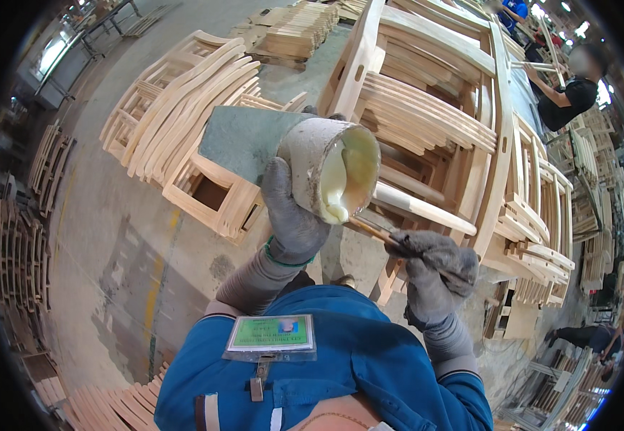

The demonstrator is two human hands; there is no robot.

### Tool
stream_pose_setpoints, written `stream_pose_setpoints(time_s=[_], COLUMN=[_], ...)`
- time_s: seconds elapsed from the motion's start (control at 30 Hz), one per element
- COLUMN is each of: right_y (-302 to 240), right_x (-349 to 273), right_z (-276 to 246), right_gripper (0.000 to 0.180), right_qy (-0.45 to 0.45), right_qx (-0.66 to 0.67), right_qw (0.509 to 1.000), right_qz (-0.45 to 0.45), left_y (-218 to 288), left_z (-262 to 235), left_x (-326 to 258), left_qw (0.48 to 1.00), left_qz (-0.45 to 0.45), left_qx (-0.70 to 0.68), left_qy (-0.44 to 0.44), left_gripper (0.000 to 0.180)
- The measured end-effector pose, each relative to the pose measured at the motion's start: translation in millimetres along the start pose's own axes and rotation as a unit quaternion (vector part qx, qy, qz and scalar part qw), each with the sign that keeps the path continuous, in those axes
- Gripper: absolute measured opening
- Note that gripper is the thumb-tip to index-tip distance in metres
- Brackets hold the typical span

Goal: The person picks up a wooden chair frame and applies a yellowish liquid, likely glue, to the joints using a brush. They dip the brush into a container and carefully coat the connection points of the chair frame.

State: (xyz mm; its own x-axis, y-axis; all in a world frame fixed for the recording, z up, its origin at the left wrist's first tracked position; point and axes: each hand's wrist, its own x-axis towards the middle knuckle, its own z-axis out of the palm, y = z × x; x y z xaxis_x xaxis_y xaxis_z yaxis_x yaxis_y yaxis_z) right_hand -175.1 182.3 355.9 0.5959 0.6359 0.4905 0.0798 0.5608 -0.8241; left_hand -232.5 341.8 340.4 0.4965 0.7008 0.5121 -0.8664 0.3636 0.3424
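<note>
The gloved left hand [294,215] is wrapped round a cup [305,161], tilted so the pale paste [333,183] inside shows; the gloved right hand [438,269] is curled closed on a stick [375,230], its far end at the cup's lower rim. A green board [244,140] shows left of the cup; beyond are wooden frames [190,118] and, farther right, a person [571,100] in black.

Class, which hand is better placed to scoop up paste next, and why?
Probably the right hand: it holds the stick, close to the cup, which the left hand grips.
</note>
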Motion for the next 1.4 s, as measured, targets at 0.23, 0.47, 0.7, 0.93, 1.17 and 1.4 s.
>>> stream_pose_setpoints(time_s=[0.23,0.47,0.7,0.93,1.17,1.4], right_y=[-9,33,71,93,93,92], right_x=[66,234,294,298,283,274], right_z=[-5,-59,-62,-53,-57,-51], right_gripper=[0.020,0.026,0.027,0.027,0.016,0.018], right_qy=[0.008,-0.095,-0.185,-0.166,-0.171,-0.191], right_qx=[-0.193,-0.270,-0.290,-0.341,-0.407,-0.386], right_qw=[0.978,0.956,0.927,0.905,0.896,0.901], right_qz=[0.077,0.071,0.147,0.194,0.051,0.041], left_y=[-1,30,53,48,46,43], left_z=[-55,-58,-77,-76,-86,-88], left_x=[-13,4,-1,8,7,2], left_qw=[0.867,0.955,0.954,0.918,0.910,0.896], left_qz=[0.126,-0.116,-0.066,-0.045,-0.048,-0.034], left_qx=[0.480,-0.156,0.130,0.157,0.196,0.234], left_qy=[0.041,0.222,0.264,0.362,0.363,0.376], left_gripper=[0.072,0.065,0.044,0.049,0.050,0.051])
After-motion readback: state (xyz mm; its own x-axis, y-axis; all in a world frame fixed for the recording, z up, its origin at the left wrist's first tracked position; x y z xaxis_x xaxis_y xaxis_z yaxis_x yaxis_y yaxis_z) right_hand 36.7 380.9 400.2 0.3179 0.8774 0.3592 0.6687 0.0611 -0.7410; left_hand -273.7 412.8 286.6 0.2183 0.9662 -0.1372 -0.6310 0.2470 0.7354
